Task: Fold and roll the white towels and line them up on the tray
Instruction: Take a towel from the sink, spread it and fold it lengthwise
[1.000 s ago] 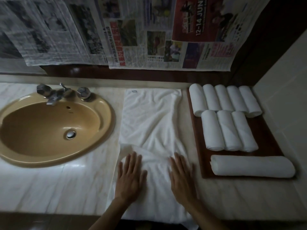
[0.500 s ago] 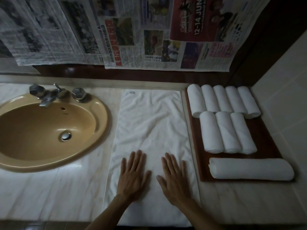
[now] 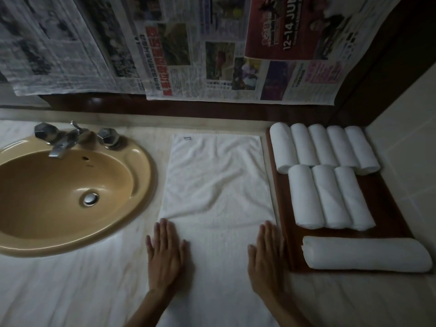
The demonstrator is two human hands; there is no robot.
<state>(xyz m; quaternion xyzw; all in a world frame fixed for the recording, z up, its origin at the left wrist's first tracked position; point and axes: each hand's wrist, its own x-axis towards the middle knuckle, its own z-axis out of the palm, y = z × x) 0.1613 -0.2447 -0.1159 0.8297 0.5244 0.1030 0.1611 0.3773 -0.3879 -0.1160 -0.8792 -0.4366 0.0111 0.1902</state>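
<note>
My left hand (image 3: 166, 253) lies flat, fingers straight, on the near left edge of the white towel (image 3: 215, 185); my right hand (image 3: 267, 256) lies the same way on its near right edge, just beside the tray (image 3: 389, 204). Neither grips anything. The towel is spread on the desk (image 3: 70, 291) between the sink (image 3: 66, 192) and the tray, and its long axis runs straight away from me toward the back wall, so I judge the roll should go forward from the near edge under both palms. The right hand is nearer the tray. On the tray lie eight small rolled towels (image 3: 330, 175) in two rows, with one longer roll (image 3: 365, 254) crosswise at the near end.
</note>
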